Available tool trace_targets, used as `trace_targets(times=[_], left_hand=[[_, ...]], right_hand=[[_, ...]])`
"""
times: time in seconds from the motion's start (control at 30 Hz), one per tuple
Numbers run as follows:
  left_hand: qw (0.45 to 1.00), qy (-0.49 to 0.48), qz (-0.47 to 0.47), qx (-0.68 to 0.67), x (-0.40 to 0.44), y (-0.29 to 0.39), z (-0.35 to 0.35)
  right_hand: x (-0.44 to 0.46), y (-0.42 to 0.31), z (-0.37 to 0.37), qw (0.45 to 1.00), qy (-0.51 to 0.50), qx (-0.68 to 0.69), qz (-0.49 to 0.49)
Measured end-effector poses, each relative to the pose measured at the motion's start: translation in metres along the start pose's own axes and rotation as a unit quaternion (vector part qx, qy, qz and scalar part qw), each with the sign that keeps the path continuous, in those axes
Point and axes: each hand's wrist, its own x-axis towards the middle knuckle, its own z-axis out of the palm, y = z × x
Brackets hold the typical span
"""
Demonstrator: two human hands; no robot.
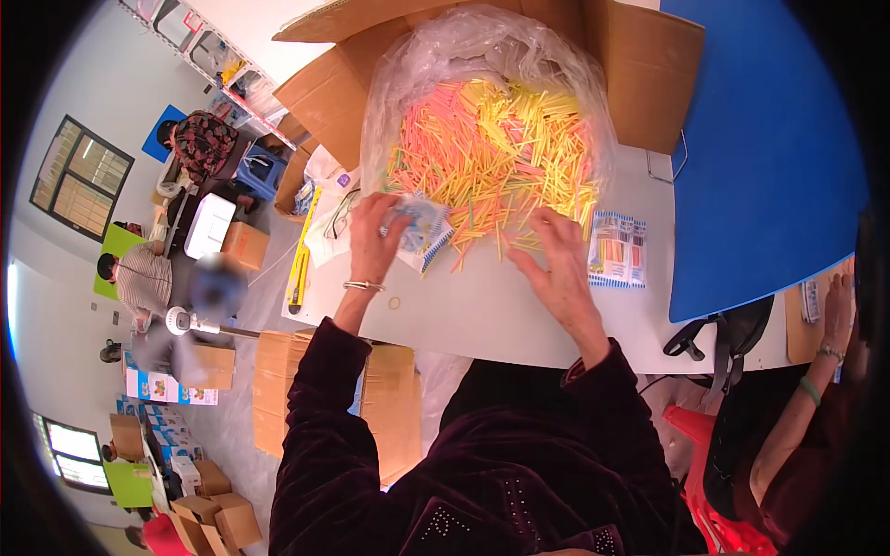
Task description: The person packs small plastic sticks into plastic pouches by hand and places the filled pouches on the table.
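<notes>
Remotely, I grip a packet (pixel 426 227) with my left hand (pixel 374 232); my right hand (pixel 559 269), fingers parted, is beside coloured sticks (pixel 491 153)

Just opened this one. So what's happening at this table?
A person's left hand holds a blue-and-white printed plastic packet at the near edge of a heap of thin pink, yellow and green sticks. The right hand is open, fingers spread near the heap's front; whether it touches any stick is unclear. Most sticks lie in a clear plastic bag inside an open brown cardboard box. A similar packet lies to the right on the white table.
</notes>
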Motion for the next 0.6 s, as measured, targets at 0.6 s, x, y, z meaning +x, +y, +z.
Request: trace_targets(times=[0.6], left_hand=[[0.939,-0.225,-0.022,-0.259,0.020,0.080,0.015]], right_hand=[[0.005,0.008,0.001,0.986,-0.075,0.120,0.088]])
